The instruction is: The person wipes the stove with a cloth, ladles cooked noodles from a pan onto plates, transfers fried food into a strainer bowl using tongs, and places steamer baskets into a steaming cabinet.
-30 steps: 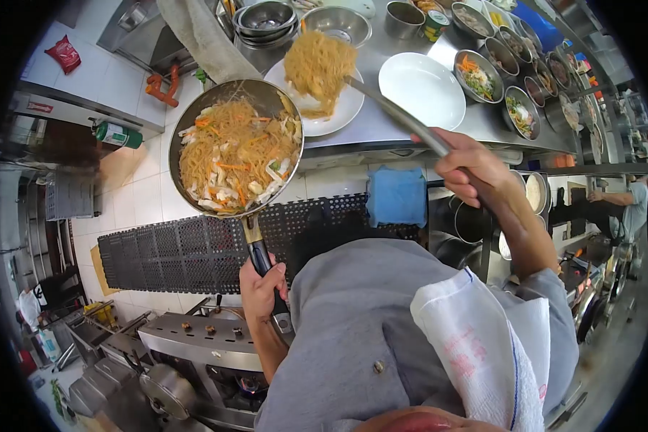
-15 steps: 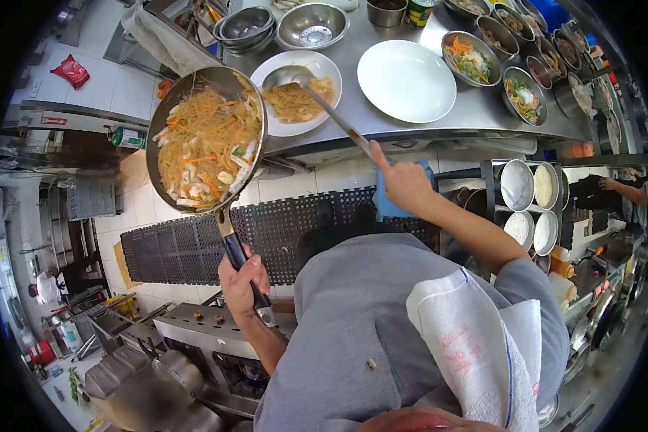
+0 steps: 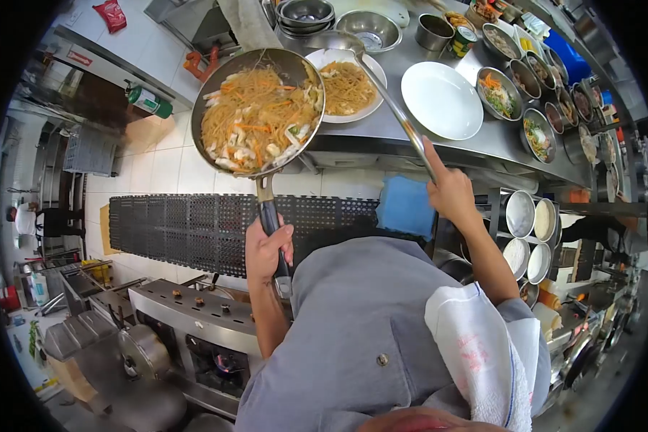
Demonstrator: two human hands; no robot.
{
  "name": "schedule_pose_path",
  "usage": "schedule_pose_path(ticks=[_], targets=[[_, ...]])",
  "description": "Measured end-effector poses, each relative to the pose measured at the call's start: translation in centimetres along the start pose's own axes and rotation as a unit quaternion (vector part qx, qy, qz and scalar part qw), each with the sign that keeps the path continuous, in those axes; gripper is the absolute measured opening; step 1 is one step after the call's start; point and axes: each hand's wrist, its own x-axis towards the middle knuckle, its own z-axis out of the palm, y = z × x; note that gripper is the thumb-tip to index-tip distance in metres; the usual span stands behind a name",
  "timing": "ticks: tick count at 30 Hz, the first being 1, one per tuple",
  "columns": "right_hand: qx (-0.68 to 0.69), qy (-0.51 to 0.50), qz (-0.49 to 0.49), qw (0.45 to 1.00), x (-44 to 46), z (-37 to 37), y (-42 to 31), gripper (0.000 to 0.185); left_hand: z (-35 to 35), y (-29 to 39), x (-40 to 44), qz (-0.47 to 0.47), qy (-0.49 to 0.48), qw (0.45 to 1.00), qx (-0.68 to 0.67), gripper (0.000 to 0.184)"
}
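Observation:
My left hand [image 3: 269, 248] is wrapped round the black handle of a frying pan [image 3: 264, 176], which holds noodles [image 3: 255, 119] mixed with carrot strips and pale pieces. My right hand [image 3: 450, 189] grips the long metal handle of a ladle [image 3: 403, 115], index finger stretched along it. The ladle's bowl is over the far edge of a white plate [image 3: 380, 96], above a heap of noodles [image 3: 349, 88] on that plate. The pan's right rim overlaps the plate's left side in view. To the right lies a second white plate [image 3: 443, 101] with nothing on it.
Stacked metal bowls [image 3: 304, 14], a wide metal bowl [image 3: 369, 30] and a can [image 3: 463, 41] stand on the steel counter [image 3: 381, 131]. Several ingredient bowls [image 3: 500, 93] line its right side. A stove [image 3: 194, 309] is at lower left; a person [image 3: 27, 218] stands far left.
Noodles held up by the ladle a second ago now lie on the plate. The ladle has lifted from them toward the plate's far edge. Both hands keep their holds.

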Motion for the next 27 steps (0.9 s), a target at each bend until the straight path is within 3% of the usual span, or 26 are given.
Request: schedule_pose_path(ticks=[6,8,10,12,13,18,20,22,27], targets=[[0.091,0.012,-0.007,0.996,-2.3,-4.2,-5.2,0.086,-2.5,-1.2,0.2,0.003,-0.041,0.999,-0.019,0.015],[0.101,-0.035,-0.048,0.993,-2.6,-5.1,-7.0,0.087,-3.2,-1.5,-0.1,-0.008,-0.043,0.999,-0.025,0.015],[0.057,-0.059,-0.081,0.993,-0.4,-3.7,-7.9,0.087,-3.6,-1.8,-0.8,-0.021,-0.039,0.999,-0.032,0.015],[-0.078,-0.042,-0.163,0.983,1.7,-0.5,-9.3,0.089,-4.0,-1.9,-1.4,-0.008,-0.02,1.0,-0.021,0.015],[-0.083,-0.04,-0.154,0.984,1.3,0.4,-10.8,0.089,-4.6,-2.0,-1.9,-0.01,-0.031,0.999,-0.022,0.015],[-0.012,-0.183,-0.226,0.957,-1.9,0.4,-14.1,0.089,-8.1,-2.7,-3.9,0.015,0.06,0.996,-0.068,0.015],[0.003,-0.194,-0.278,0.941,-0.2,1.8,-14.7,0.088,-9.9,-4.0,-3.1,0.034,0.074,0.995,-0.054,0.016],[-0.08,-0.133,-0.286,0.946,2.8,5.0,-16.4,0.087,-10.1,-4.3,-2.3,0.051,0.129,0.989,-0.043,0.015],[0.044,-0.24,-0.339,0.909,3.9,1.5,-17.0,0.082,-11.2,-7.5,-7.3,0.028,0.19,0.981,-0.036,0.017]])
